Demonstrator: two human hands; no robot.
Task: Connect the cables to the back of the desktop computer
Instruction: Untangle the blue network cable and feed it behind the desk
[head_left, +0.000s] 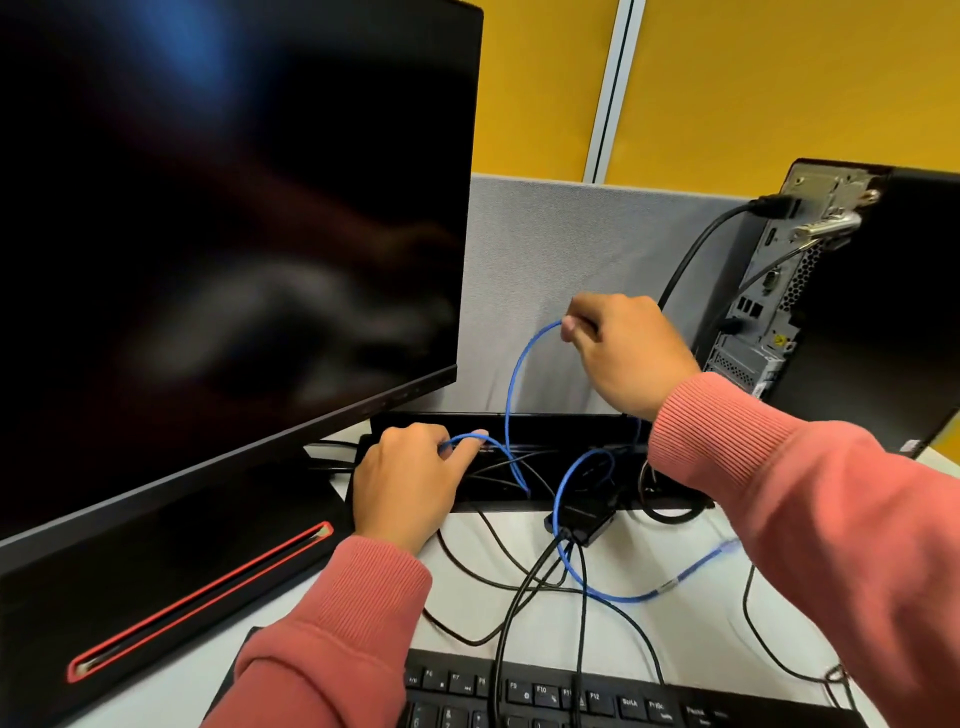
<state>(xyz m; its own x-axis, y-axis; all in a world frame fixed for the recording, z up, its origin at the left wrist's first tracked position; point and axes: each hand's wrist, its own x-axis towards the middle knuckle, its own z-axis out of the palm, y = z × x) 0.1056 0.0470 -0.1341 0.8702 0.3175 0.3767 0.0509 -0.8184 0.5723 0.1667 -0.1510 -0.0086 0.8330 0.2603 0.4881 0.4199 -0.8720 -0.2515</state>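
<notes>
Head view, left hand (410, 483) fingers pinching blue cable (511, 395), right hand (623, 353) fingers gripping it higher

We get one view only, a wide-angle head camera, so no second view shares any of the scene. It looks forward and down over the counter (675, 551) from the person's own standpoint, close in. Both sleeves enter from the bottom edge. The monitor (228, 218) fills the left half, very near and blurred. The desktop computer (810, 291) stands at the right edge, its back panel facing left. Lines bend toward the edges, a wide-angle effect.
</notes>
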